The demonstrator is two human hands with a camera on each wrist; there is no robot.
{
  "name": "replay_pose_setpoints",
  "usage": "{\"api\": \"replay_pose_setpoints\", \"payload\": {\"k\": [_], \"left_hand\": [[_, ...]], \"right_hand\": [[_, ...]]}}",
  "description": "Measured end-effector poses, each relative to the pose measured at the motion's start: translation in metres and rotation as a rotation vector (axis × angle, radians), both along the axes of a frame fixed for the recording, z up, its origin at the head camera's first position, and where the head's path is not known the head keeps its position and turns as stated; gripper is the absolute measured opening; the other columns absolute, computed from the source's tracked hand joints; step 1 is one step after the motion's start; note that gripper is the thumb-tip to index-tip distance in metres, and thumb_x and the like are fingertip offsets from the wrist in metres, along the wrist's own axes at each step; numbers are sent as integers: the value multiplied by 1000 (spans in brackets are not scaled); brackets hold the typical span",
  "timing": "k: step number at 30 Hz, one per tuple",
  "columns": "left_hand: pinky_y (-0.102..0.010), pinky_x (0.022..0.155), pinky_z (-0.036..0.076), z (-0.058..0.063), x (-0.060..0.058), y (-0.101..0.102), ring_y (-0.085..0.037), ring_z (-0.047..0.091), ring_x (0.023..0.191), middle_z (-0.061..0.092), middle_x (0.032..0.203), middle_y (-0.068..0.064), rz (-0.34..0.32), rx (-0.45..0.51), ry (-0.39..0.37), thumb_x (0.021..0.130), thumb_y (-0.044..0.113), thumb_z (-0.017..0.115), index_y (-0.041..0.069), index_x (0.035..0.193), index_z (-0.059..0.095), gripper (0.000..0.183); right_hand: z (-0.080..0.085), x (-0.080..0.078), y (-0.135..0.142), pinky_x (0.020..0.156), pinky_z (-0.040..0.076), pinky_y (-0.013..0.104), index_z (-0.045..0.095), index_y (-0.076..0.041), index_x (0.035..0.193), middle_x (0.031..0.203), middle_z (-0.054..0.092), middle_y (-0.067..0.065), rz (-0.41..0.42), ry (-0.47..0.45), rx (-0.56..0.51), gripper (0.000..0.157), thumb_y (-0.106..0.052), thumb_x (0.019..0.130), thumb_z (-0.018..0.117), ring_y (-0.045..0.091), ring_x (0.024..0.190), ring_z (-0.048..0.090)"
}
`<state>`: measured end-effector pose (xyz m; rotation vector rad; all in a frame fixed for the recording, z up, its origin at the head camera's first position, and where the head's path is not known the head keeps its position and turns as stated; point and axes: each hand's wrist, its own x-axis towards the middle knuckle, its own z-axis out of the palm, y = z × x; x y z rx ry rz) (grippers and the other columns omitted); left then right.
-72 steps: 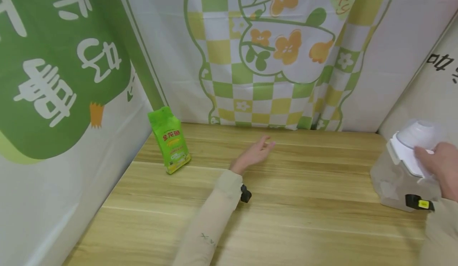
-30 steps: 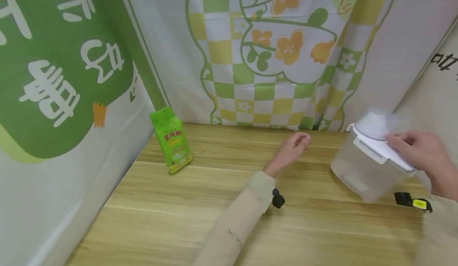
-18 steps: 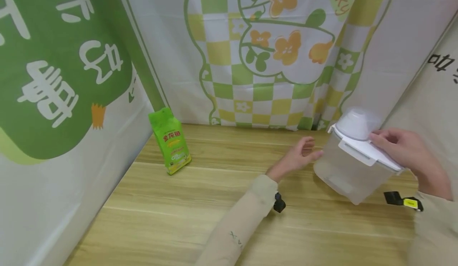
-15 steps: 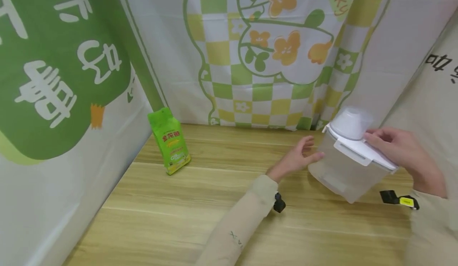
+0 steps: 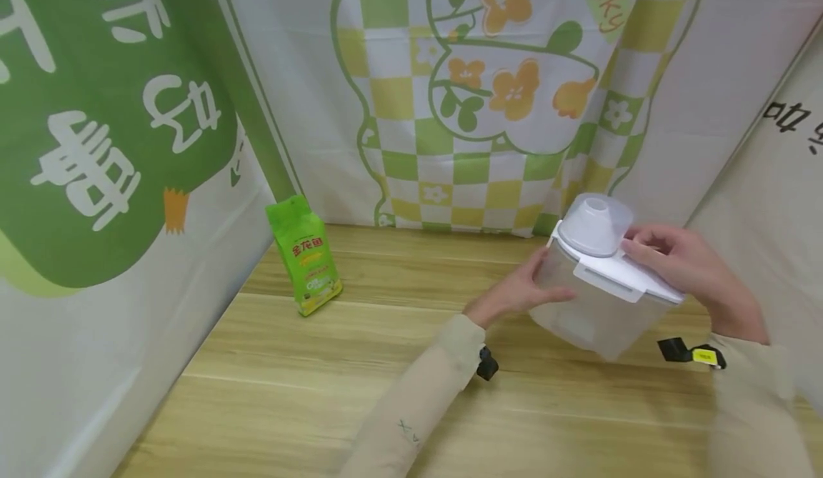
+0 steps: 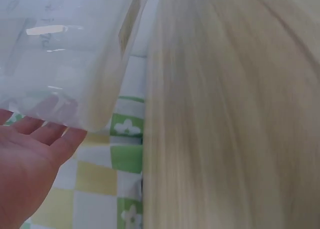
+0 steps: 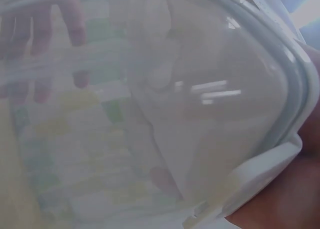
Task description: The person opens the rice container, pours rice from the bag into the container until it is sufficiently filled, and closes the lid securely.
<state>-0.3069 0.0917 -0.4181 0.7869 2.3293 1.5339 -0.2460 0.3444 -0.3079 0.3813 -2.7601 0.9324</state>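
A clear plastic storage box (image 5: pixel 594 321) with a white lid (image 5: pixel 617 274) is right of centre in the head view, tilted and seemingly off the table. A translucent measuring cup (image 5: pixel 594 228) sits upside down on the lid. My right hand (image 5: pixel 701 271) grips the lid beside the cup, thumb on top; some of its fingers are hidden. My left hand (image 5: pixel 511 294) is at the box's left end, fingers behind and thumb in front. In the left wrist view, its extended fingers (image 6: pixel 47 134) touch the box wall. Through the box, the right wrist view shows straight fingers (image 7: pixel 42 44).
A green food packet (image 5: pixel 307 256) stands at the back left of the wooden table (image 5: pixel 289 392). A checked curtain (image 5: pixel 472 185) hangs behind the table's back edge. Printed cloth walls (image 5: pixel 58 364) close off the left and right sides.
My right hand has carried the box leftward from the far right to the middle right. My left hand has moved right to meet it and now touches its left end. The packet has stayed put.
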Motion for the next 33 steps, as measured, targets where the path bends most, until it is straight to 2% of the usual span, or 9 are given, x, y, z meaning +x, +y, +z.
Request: {"api": "replay_pose_setpoints", "payload": {"k": [5,13,17,21,25,33], "left_hand": [[-39,116,34,6,-4,-14,-21,36,144,33,159,-5,3,-27,44,78,48,80,36,156,16,101],[-39,111,40,14,-6,-44,-20,48,134,47,149,-5,22,-32,113,76,44,83,30,154,24,100],[-36,108,43,16,-8,-61,-20,52,129,52,143,-7,19,-30,134,76,39,84,24,154,26,98],[-38,107,43,16,-11,-74,-22,51,130,52,143,-7,19,-24,141,75,37,85,23,153,28,97],[-41,107,43,11,-13,-84,-25,49,133,48,148,-7,34,-19,125,74,39,86,27,154,26,100],[-43,107,44,-4,-16,-104,-28,45,136,39,155,-6,61,47,88,73,42,86,45,153,16,106]], "right_hand": [[-3,-7,-12,61,43,22,66,-6,87,125,62,27,37,47,-24,21,-25,96,63,-8,85,52],[-9,-19,-38,61,45,21,64,-5,86,122,64,27,113,92,-97,17,-20,95,65,-4,86,55],[-11,-23,-55,63,45,21,65,-6,85,122,66,25,102,103,-96,18,-22,93,67,-5,90,54],[-12,-27,-68,67,44,19,66,-7,86,122,67,22,92,95,-91,20,-26,93,68,5,93,56],[-15,-32,-78,68,44,19,67,-7,88,121,68,20,108,100,-80,20,-26,92,70,14,95,57],[-22,-47,-95,72,43,16,70,-8,92,122,68,18,168,92,-70,19,-28,91,71,27,104,61]]}}
